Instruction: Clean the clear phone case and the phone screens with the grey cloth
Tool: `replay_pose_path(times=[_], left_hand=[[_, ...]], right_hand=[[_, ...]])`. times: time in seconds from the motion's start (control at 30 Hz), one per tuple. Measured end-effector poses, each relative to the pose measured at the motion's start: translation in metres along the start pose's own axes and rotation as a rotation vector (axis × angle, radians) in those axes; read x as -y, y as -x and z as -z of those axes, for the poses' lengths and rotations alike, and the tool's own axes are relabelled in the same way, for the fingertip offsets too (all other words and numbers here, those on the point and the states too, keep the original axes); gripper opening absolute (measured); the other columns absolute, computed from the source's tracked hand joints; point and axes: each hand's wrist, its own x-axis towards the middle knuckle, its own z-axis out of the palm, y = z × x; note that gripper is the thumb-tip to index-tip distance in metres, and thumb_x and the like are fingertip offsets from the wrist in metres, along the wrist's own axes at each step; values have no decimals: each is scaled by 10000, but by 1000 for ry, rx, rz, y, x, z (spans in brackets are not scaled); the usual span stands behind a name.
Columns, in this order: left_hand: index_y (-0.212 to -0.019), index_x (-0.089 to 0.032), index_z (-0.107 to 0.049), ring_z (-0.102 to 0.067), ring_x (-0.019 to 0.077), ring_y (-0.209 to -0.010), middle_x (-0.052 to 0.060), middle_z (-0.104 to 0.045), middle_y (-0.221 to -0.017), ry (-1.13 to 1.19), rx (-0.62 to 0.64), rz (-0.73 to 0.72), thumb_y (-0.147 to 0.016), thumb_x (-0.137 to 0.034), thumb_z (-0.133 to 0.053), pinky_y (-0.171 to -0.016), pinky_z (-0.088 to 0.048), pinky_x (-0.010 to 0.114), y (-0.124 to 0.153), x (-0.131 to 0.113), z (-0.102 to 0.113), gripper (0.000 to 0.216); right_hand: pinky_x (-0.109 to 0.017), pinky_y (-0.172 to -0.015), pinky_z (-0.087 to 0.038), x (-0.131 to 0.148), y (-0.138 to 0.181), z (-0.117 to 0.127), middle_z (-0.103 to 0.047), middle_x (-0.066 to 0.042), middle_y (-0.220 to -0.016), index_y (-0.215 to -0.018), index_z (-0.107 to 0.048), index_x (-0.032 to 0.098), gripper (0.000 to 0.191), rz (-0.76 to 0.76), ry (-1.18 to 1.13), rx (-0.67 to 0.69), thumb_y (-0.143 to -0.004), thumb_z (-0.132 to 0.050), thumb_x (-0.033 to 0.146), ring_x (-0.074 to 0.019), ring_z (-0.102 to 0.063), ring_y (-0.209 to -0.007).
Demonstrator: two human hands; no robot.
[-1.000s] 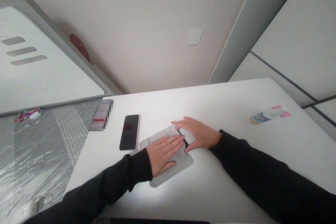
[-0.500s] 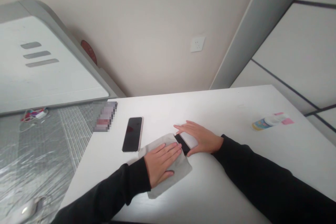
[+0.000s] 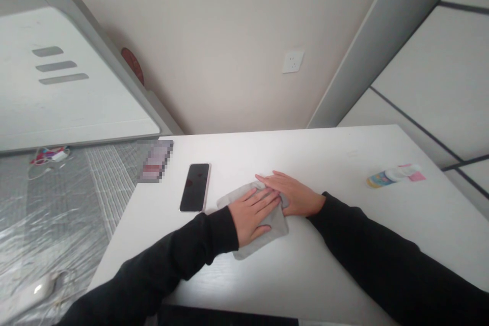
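My left hand [image 3: 256,213] lies flat, fingers stretched out, on a grey cloth [image 3: 278,225] spread over the white table. My right hand [image 3: 296,194] is curved around the cloth's right end, its fingers at the far side and the thumb nearer me. Between them is a flat black device, perhaps a phone, which the cloth and my left hand now hide. The fingertips of my left hand reach close to my right palm. To the left of the cloth, a phone [image 3: 194,187] with a dark screen rests face up on the table.
A small bottle [image 3: 382,178] with a blue and yellow label lies on the table's right side, beside a pink piece [image 3: 416,177]. A blurred-out item [image 3: 156,160] is at the left edge. A black edge [image 3: 229,316] shows at the bottom. A wall socket [image 3: 293,62] is behind.
My left hand and the cloth have slid right and away from me, covering the black device that showed before. My right hand has stayed nearly in place. The view has shifted slightly.
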Motion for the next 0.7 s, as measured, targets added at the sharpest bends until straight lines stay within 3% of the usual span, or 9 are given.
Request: replay_pose_path(times=[0.17,0.33,0.43,0.53,0.7], left_hand=[[-1588,-54,-261,-191,271,-1578,149,-277,-1688,48,9,-36,-1067,-468,-398,-1276,-112,438,-1,-1,5,680],[-1613,-96,-201,-213,270,-1573,143,-285,-1686,83,28,1,-1034,-493,-475,-1267,-158,434,36,-9,10,754],[-1603,-48,-169,-252,296,-1561,210,-299,-1665,89,27,71,-1000,-489,-540,-1248,-223,452,58,-13,10,834],[-1593,-72,-215,-266,304,-1556,209,-302,-1664,94,32,90,-988,-538,-560,-1250,-229,471,71,-14,10,838],[-1622,-88,-159,-248,288,-1563,166,-307,-1672,98,37,60,-984,-652,-488,-1265,-175,443,63,-11,8,912]], right_hand=[[-589,-1239,-231,-2,1,-2,-463,-182,-1587,-1649,-154,204,974,-9,9,11,-868,-714,364,-312,-478,-1439],[-595,-1247,-219,1,1,3,-542,-170,-1526,-1634,-228,220,1040,-29,-11,23,-828,-768,594,-335,-506,-1416],[-594,-1252,-216,5,0,6,-592,-148,-1481,-1628,-247,239,1041,-34,-25,25,-818,-744,663,-335,-497,-1425],[-592,-1252,-217,7,0,7,-580,-153,-1492,-1623,-262,238,1055,-42,-28,26,-801,-734,701,-341,-494,-1428],[-583,-1255,-214,6,1,6,-625,-145,-1442,-1636,-210,223,1074,-51,-24,27,-817,-731,685,-327,-511,-1415]])
